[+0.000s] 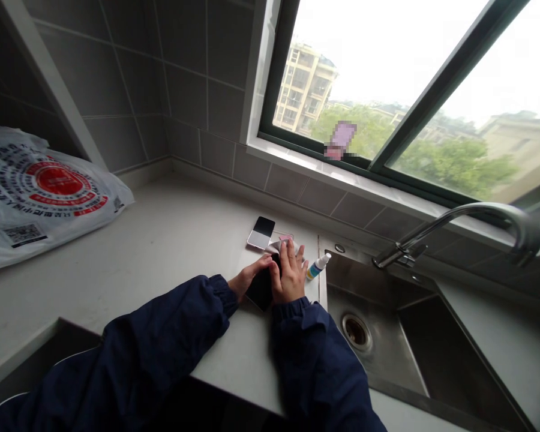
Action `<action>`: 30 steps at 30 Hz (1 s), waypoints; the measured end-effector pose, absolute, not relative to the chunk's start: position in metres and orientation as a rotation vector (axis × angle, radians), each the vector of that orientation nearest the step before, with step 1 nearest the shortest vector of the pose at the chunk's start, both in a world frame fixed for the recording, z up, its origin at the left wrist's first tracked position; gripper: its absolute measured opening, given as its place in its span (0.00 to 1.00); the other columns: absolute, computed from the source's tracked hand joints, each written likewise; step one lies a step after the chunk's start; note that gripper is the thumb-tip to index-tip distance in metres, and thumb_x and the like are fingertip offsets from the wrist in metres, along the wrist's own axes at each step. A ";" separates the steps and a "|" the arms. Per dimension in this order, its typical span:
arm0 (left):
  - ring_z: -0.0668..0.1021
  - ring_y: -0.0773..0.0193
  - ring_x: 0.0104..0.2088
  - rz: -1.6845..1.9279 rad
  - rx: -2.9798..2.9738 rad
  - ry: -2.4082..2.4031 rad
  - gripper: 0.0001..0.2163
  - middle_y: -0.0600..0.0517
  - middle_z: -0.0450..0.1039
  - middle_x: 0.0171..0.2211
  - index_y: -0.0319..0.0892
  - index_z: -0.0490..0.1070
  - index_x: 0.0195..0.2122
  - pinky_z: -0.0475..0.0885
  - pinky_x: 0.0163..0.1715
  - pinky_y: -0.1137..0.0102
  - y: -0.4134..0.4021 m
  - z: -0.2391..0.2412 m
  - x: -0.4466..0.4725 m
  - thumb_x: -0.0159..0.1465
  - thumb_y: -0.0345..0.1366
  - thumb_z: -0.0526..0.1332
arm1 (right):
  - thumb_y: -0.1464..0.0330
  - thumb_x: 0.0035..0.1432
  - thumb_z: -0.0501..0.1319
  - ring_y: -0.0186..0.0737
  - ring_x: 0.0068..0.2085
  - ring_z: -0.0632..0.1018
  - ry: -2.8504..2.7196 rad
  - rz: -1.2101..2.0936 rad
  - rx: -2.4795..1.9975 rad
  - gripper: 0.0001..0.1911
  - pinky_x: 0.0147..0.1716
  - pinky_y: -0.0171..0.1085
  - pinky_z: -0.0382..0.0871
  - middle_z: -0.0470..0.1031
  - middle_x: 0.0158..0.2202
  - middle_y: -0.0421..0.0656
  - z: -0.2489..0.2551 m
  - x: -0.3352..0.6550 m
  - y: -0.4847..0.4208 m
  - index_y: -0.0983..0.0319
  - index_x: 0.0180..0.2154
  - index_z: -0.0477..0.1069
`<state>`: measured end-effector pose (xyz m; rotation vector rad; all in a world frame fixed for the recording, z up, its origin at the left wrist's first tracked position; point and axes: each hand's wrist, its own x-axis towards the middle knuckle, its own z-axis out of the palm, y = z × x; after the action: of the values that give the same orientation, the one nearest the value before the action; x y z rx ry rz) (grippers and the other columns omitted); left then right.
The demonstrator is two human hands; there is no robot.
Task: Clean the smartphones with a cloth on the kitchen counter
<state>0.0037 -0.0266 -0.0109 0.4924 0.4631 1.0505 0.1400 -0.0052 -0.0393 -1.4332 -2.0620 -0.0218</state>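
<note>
A flat dark device with a glossy black face, like a phone or small tablet (260, 290), lies tilted beneath both hands. My left hand (248, 277) is closed on its left edge, thumb towards the top. Over its right side my right hand (290, 277) lies flat, fingers stretched and slightly apart, on a pale cloth (275, 246). Most of the cloth is hidden under the fingers. Just beyond is a second flat device (261, 233), half black and half grey. A small white spray bottle (317, 267) with a blue and yellow label is right of my right hand.
To the right, a steel sink (405, 336) with a curved tap (459, 213) is set into the pale counter (184, 240). A printed white plastic bag (49, 186) occupies the left. A small pink item (285, 237) lies beyond my fingers. Behind is a window (364, 120).
</note>
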 end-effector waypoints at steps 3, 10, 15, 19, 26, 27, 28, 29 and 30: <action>0.80 0.49 0.49 1.037 0.517 0.424 0.19 0.44 0.81 0.42 0.42 0.70 0.59 0.72 0.52 0.59 -0.031 -0.008 0.006 0.67 0.39 0.57 | 0.62 0.70 0.47 0.57 0.72 0.39 -2.093 -0.039 -1.387 0.30 0.62 0.69 0.44 0.44 0.72 0.46 -0.036 0.139 -0.008 0.58 0.70 0.45; 0.80 0.50 0.47 1.134 0.374 0.483 0.24 0.40 0.79 0.43 0.36 0.68 0.58 0.73 0.51 0.60 -0.026 -0.010 0.004 0.68 0.48 0.55 | 0.62 0.69 0.51 0.53 0.71 0.49 -2.338 0.058 -1.248 0.28 0.64 0.67 0.41 0.50 0.70 0.47 -0.030 0.127 -0.019 0.59 0.68 0.54; 0.81 0.50 0.44 1.313 0.259 0.564 0.31 0.39 0.79 0.43 0.36 0.66 0.59 0.75 0.48 0.59 -0.015 -0.014 -0.006 0.64 0.56 0.56 | 0.62 0.68 0.55 0.52 0.70 0.55 -2.453 0.165 -1.174 0.26 0.64 0.69 0.39 0.57 0.68 0.46 -0.023 0.119 -0.029 0.55 0.65 0.59; 0.82 0.48 0.42 1.354 0.283 0.563 0.34 0.39 0.79 0.44 0.38 0.65 0.59 0.76 0.46 0.57 -0.013 -0.010 -0.017 0.62 0.60 0.55 | 0.61 0.68 0.56 0.50 0.69 0.58 -2.504 0.216 -1.081 0.24 0.64 0.69 0.36 0.59 0.67 0.46 -0.018 0.115 -0.038 0.55 0.64 0.61; 0.82 0.45 0.36 1.300 0.317 0.569 0.38 0.35 0.78 0.39 0.33 0.67 0.57 0.76 0.40 0.50 -0.011 0.003 -0.025 0.64 0.63 0.41 | 0.59 0.68 0.55 0.48 0.68 0.60 -2.536 0.267 -0.985 0.23 0.66 0.63 0.39 0.64 0.65 0.46 -0.012 0.112 -0.047 0.55 0.61 0.65; 0.82 0.44 0.35 1.289 0.307 0.583 0.38 0.35 0.78 0.38 0.33 0.67 0.56 0.76 0.39 0.49 -0.011 0.004 -0.025 0.64 0.63 0.41 | 0.59 0.68 0.55 0.48 0.68 0.60 -2.543 0.275 -0.968 0.22 0.67 0.63 0.39 0.64 0.65 0.45 -0.012 0.111 -0.048 0.55 0.61 0.66; 0.82 0.44 0.35 1.281 0.298 0.591 0.39 0.35 0.78 0.38 0.33 0.67 0.56 0.76 0.38 0.48 -0.011 0.005 -0.026 0.64 0.63 0.40 | 0.59 0.68 0.55 0.47 0.68 0.60 -2.548 0.279 -0.954 0.22 0.67 0.62 0.39 0.64 0.65 0.45 -0.013 0.111 -0.048 0.55 0.60 0.66; 0.82 0.44 0.35 1.272 0.290 0.590 0.39 0.35 0.78 0.38 0.33 0.67 0.56 0.76 0.38 0.48 -0.011 0.006 -0.026 0.64 0.64 0.40 | 0.60 0.67 0.55 0.47 0.68 0.60 -2.551 0.279 -0.945 0.22 0.67 0.62 0.39 0.64 0.65 0.45 -0.014 0.111 -0.048 0.56 0.60 0.66; 0.81 0.44 0.35 1.256 0.288 0.584 0.39 0.35 0.78 0.38 0.33 0.67 0.56 0.76 0.38 0.48 -0.011 0.006 -0.026 0.63 0.64 0.40 | 0.60 0.67 0.55 0.47 0.68 0.60 -2.553 0.272 -0.944 0.22 0.67 0.62 0.39 0.63 0.65 0.45 -0.015 0.110 -0.048 0.56 0.61 0.66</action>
<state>-0.0258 -0.0112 0.0060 0.2882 0.5843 1.2564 0.1100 -0.0482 -0.0148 -0.9444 -2.5531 0.2725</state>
